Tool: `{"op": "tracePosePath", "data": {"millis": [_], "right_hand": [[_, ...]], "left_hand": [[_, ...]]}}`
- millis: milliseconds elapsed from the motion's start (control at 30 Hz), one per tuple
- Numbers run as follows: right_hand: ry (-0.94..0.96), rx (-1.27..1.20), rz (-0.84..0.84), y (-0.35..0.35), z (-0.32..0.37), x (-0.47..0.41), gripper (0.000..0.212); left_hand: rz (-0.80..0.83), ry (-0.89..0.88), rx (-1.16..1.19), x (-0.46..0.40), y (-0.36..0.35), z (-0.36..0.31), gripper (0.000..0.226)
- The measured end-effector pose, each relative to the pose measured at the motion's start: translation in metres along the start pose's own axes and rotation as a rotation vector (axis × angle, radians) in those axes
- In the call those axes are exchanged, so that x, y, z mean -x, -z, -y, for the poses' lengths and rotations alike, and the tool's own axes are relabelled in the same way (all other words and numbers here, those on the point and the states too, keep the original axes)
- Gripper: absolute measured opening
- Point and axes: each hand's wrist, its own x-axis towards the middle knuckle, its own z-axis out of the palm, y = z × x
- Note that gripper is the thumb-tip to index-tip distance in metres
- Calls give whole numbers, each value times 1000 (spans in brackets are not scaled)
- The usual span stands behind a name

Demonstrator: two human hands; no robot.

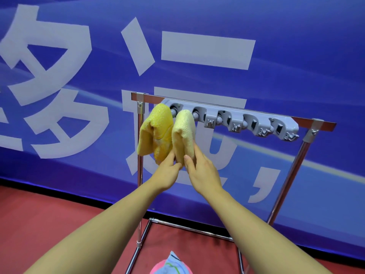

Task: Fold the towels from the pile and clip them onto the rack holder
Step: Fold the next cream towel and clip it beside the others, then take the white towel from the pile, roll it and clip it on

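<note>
A grey clip holder (pixel 235 120) runs along the top bar of a chrome rack (pixel 292 175). A folded yellow towel (pixel 156 131) hangs from its leftmost clip. Beside it a folded cream towel (pixel 183 131) hangs from the second clip. My left hand (pixel 167 171) touches the bottom of the cream towel from the left, thumb against it. My right hand (pixel 201 167) holds the lower right edge of the cream towel between thumb and fingers. The three clips to the right hold nothing.
A blue banner (pixel 276 56) with large white characters stands right behind the rack. The floor (pixel 39 214) is red. At the bottom edge lies a pile with a pink towel (pixel 158 267) and a light blue striped one (pixel 173 264).
</note>
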Motion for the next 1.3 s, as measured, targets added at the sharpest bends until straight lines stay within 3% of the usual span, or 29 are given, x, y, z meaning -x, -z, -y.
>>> {"op": "tracePosePath", "data": {"millis": [133, 300, 467, 667, 833, 1000, 1133, 1300], "right_hand": [[7, 13, 9, 6, -4, 8, 53], [-51, 127, 35, 19, -17, 34, 57], [-87, 346, 195, 18, -49, 78, 62], [-43, 496, 319, -2, -98, 130, 65], [-65, 516, 410, -38, -155, 162, 65], [-116, 468, 543, -95, -220, 196, 65], [-187, 439, 675, -145, -277, 228, 64], [-298, 441, 814, -203, -335, 257, 60]], "left_hand": [[68, 49, 25, 10, 4, -4, 65], [49, 93, -157, 28, 4, 1, 38], [74, 48, -492, 68, -10, 17, 60], [208, 2, -778, 104, -47, 64, 64], [268, -26, -872, 123, -84, 116, 63], [359, 59, -863, 136, -119, 188, 62], [461, 188, -838, 139, -145, 261, 89], [564, 313, -817, 141, -171, 340, 73]]}}
